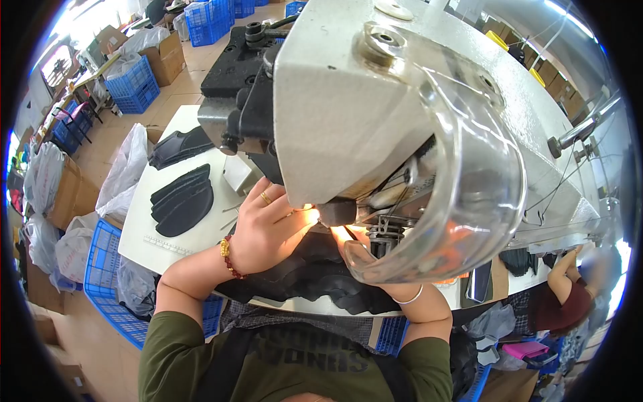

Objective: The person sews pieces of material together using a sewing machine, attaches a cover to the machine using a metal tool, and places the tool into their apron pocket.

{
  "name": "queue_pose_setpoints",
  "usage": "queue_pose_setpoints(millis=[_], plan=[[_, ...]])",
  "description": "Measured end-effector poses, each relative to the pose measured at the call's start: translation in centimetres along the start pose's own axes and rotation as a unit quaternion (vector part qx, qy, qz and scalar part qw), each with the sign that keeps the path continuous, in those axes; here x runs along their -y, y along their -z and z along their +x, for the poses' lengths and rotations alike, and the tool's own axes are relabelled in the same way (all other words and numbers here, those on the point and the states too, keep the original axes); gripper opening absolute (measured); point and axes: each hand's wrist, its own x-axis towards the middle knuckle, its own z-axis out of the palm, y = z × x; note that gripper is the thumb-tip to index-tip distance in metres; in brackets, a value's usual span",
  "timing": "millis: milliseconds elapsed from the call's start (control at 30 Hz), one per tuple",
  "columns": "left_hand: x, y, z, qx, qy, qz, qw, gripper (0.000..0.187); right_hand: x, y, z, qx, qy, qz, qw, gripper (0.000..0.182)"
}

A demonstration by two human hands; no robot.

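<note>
A large white sewing machine head [335, 114] stands over the work, with a clear plastic guard [479, 194] on its right. My left hand [268, 218] is beside the lit needle area, fingers bent and fingertips drawn together. Glare washes out whatever they grip. Behind the guard and machine parts, my right hand [356, 236] shows only partly, its fingers reaching the same bright spot; their closure is hidden. Black sheet material [308, 271] with wavy edges lies below both hands and hangs over the table's front edge.
On the white table [144, 244] lie two stacks of black cut pieces, one fanned out [182, 201], one farther back [181, 147], and a ruler [167, 245]. A phone [479, 283] lies right. Blue crates [110, 268] flank me; another person [569, 295] sits at right.
</note>
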Motion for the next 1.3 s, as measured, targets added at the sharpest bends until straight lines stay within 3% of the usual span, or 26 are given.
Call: queue_pose_setpoints(millis=[333, 400, 500, 533, 600, 633, 967, 1300], plan=[[0.2, 0.6, 0.4, 0.015, -0.032, -0.001, 0.999, 0.031, 5.2, -1.1, 0.8, 0.019, 0.028, -0.163, 0.986, 0.031], [0.2, 0.6, 0.3, 0.013, -0.036, 0.011, 0.999, 0.031, 1.1, -0.8, 1.3, 0.044, 0.001, -0.013, 0.999, 0.033], [0.0, 0.9, 0.4, 0.026, -0.032, 0.009, 0.999, 0.032, -4.2, -0.3, 2.3, 0.079, -0.040, 0.210, 0.974, 0.035], [0.0, 1.0, 0.4, 0.029, -0.033, 0.006, 0.999, 0.034, -4.6, -0.2, 2.6, 0.077, -0.038, 0.209, 0.974, 0.035], [0.0, 1.2, 0.4, 0.031, -0.033, 0.005, 0.999, 0.035, -5.1, -0.1, 2.9, 0.142, 0.133, -0.087, 0.977, 0.038], [0.1, 1.2, 0.3, 0.041, -0.033, 0.012, 0.999, 0.036, -4.9, -0.2, 2.8, 0.140, 0.133, -0.087, 0.977, 0.038], [-0.3, 0.3, -0.3, 0.033, -0.028, 0.050, 0.998, 0.033, -3.2, -1.1, 0.5, 0.108, -0.013, 0.104, 0.989, 0.038], [-0.9, 0.1, -0.6, 0.050, -0.001, 0.055, 0.997, 0.021, -1.5, -1.1, -0.5, 0.073, -0.166, 0.284, 0.942, 0.038]])
